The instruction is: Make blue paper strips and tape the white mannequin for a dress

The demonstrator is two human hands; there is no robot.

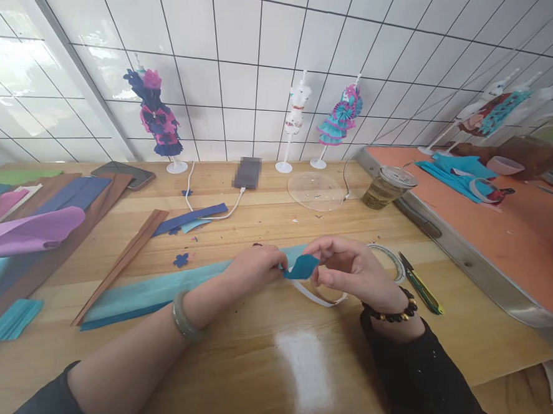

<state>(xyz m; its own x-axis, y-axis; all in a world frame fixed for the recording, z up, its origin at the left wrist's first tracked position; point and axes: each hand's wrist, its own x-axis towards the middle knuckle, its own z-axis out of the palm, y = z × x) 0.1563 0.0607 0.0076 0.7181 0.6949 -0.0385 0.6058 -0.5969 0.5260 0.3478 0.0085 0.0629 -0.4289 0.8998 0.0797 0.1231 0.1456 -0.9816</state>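
At frame centre, your left hand [254,269] and right hand [347,271] pinch a small teal paper piece [302,268] between their fingertips, just above the desk [266,369].

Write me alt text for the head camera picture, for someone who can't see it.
Two bare hands, left hand and right hand, pinch a small blue paper piece over a wooden table, above a long teal paper strip. Small mannequins in paper dresses stand along the tiled wall; a lidded drink cup sits right.
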